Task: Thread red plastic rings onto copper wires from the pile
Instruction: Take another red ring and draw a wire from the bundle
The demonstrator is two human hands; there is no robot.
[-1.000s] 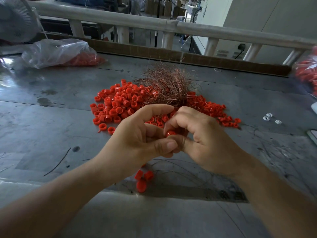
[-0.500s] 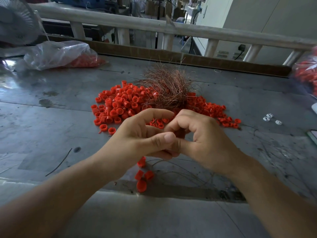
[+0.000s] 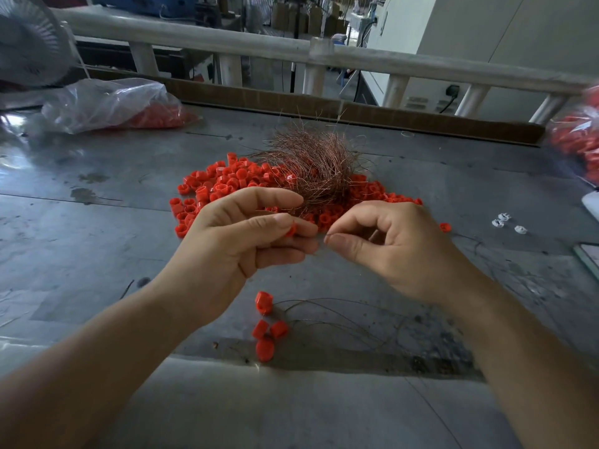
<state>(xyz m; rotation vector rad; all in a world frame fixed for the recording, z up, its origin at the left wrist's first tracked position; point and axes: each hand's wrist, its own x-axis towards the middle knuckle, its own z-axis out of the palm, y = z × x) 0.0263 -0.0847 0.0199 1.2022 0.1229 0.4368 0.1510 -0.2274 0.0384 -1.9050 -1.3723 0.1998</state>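
Observation:
A heap of red plastic rings [image 3: 223, 184] lies on the grey metal table [image 3: 97, 241], with a tuft of copper wires [image 3: 319, 163] on top of it. My left hand [image 3: 246, 241] pinches one red ring [image 3: 290, 230] between thumb and fingers. My right hand [image 3: 392, 244] pinches a thin copper wire [image 3: 325, 236] whose tip points at that ring, a small gap between the two hands. Several rings threaded on wires [image 3: 265, 325] lie near the table's front edge below my hands.
A clear plastic bag of red rings [image 3: 110, 103] lies at the back left, another bag [image 3: 580, 137] at the right edge. Three small white parts [image 3: 505, 222] sit on the right. A fan [image 3: 29, 43] stands far left, and a railing [image 3: 291, 48] runs behind the table.
My hands were pressed together over one ring; now they have drawn apart, the left keeping the ring and the right holding the wire. The view has tilted slightly.

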